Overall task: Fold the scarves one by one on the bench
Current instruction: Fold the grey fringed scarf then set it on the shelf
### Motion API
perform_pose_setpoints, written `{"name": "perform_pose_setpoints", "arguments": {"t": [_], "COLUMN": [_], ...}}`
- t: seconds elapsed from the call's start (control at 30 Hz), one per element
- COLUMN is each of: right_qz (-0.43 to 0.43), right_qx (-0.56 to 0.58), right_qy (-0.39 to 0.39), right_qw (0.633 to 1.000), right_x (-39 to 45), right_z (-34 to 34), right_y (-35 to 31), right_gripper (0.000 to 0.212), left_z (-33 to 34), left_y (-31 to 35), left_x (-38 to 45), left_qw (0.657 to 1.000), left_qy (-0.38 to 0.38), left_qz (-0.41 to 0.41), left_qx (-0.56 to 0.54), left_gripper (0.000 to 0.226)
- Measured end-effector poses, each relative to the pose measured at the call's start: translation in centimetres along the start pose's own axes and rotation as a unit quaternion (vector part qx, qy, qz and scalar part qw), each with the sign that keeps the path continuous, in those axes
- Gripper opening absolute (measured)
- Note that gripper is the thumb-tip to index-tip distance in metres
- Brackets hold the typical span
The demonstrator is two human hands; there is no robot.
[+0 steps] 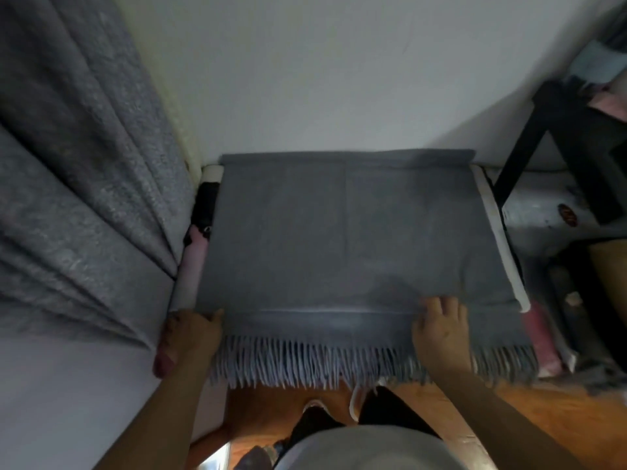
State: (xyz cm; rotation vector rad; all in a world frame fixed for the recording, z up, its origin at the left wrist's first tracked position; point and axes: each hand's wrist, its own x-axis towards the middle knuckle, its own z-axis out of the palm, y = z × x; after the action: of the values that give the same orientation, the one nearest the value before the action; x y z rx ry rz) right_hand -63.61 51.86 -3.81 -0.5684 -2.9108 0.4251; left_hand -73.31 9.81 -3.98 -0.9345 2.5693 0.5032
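While both forearms are stretched forward from the bottom of the view, the left hand (191, 329) is set at the near left corner of the grey scarf (346, 232), its fingers curled over the cloth's edge and its thumb laid on top, so the corner is gripped. The right hand (441, 329) is placed flat on the scarf's near edge towards the right, knuckles up, the fingers spread and fairly straight on the fabric; whether any cloth is pinched beneath it cannot be told. The two hands are held well apart, one near each end of the near edge.

The scarf is spread across the counter (488, 212), of which only a pale strip at the right and a little at the left are seen. A crease is seen running down the middle of the cloth. The fringe (305, 364) is hung over the near side of the counter, between and beyond the wrists.

Beside the counter on the left, a rolled pink and black fabric (196, 245) is wedged against a grey curtain (78, 184). On the right, a dark chair leg (515, 164) is seen by a white wall (339, 69), and pink cloth (539, 337) lies just beyond the scarf's right corner. Below, a wooden floor (529, 422) is visible.
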Motion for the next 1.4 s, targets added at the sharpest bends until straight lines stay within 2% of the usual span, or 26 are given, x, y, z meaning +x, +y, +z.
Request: {"name": "perform_pose_setpoints", "arguments": {"t": [0.03,0.1,0.17,0.23,0.3,0.43,0.5,0.57,0.63,0.73,0.77,0.8,0.83,0.9,0.97,1.07,1.17,1.27,1.4], "right_qz": [0.007,0.039,0.019,0.011,0.053,0.08,0.11,0.183,0.233,0.266,0.275,0.286,0.299,0.334,0.375,0.392,0.393,0.344,0.273], "right_qx": [-0.002,-0.026,-0.061,-0.093,-0.089,-0.102,-0.089,-0.065,-0.062,-0.043,-0.035,-0.028,-0.021,0.013,0.058,0.094,0.077,0.065,0.079], "right_qy": [-0.01,-0.048,-0.103,-0.136,-0.151,-0.189,-0.177,-0.14,-0.121,-0.152,-0.159,-0.158,-0.15,-0.135,-0.138,-0.158,-0.126,-0.13,-0.051], "right_qw": [1.0,0.998,0.993,0.986,0.983,0.973,0.974,0.971,0.963,0.951,0.948,0.945,0.942,0.933,0.915,0.902,0.908,0.928,0.958], "right_x": [-1.4,-4.2,-5.1,-5.2,-4.4,-3.0,-2.6,-2.3,-1.6,-0.3,0.1,0.4,0.8,1.4,2.0,2.7,2.8,2.3,1.7], "right_z": [0.3,0.9,0.8,0.0,-1.0,-2.1,-2.5,-3.2,-4.5,-5.4,-5.2,-5.0,-4.8,-4.4,-4.5,-4.6,-5.5,-6.3,-6.2], "right_y": [0.3,1.7,3.7,5.5,6.6,7.7,8.4,9.6,10.9,12.3,12.7,13.1,13.2,13.7,13.8,14.2,14.8,15.1,14.7], "right_gripper": [0.027,0.036,0.046,0.05,0.049,0.048,0.045,0.043,0.045,0.052,0.053,0.055,0.055,0.054,0.054,0.05,0.044,0.036,0.024], "left_z": [0.0,-0.4,-0.7,-0.5,-0.7,-0.4,0.0,0.3,0.5,0.3,0.4,0.5,0.7,1.6,3.3,5.5,6.8,6.5,8.0], "left_y": [-0.4,-0.6,-0.8,-1.7,-2.4,-3.6,-4.3,-4.6,-4.9,-4.9,-4.8,-4.4,-3.9,-2.7,-1.7,-1.0,-0.4,2.2,7.1], "left_x": [-0.1,-1.1,-0.3,0.6,0.2,-0.9,-0.7,-0.1,0.4,-0.6,-1.5,-2.8,-4.0,-6.3,-6.9,-7.6,-9.2,-11.4,-15.1], "left_qw": [1.0,0.998,0.994,0.982,0.975,0.981,0.978,0.967,0.975,0.999,0.999,0.991,0.977,0.938,0.907,0.871,0.877,0.887,0.851], "left_qy": [-0.004,-0.02,-0.026,-0.03,-0.029,-0.018,-0.049,-0.064,-0.055,-0.025,0.02,0.1,0.147,0.192,0.158,0.077,0.054,0.058,-0.026], "left_qz": [0.011,0.036,0.033,0.023,0.036,0.044,0.034,0.028,0.023,-0.006,0.015,0.069,0.133,0.278,0.38,0.469,0.443,0.408,0.493], "left_qx": [-0.005,-0.037,-0.105,-0.187,-0.216,-0.186,-0.2,-0.246,-0.213,-0.032,0.028,0.061,0.077,0.078,0.088,0.124,0.175,0.207,0.181], "left_gripper": [0.088,0.061,0.043,0.049,0.056,0.031,0.034,0.033,0.025,0.03,0.032,0.038,0.04,0.033,0.035,0.043,0.041,0.043,0.04]}}
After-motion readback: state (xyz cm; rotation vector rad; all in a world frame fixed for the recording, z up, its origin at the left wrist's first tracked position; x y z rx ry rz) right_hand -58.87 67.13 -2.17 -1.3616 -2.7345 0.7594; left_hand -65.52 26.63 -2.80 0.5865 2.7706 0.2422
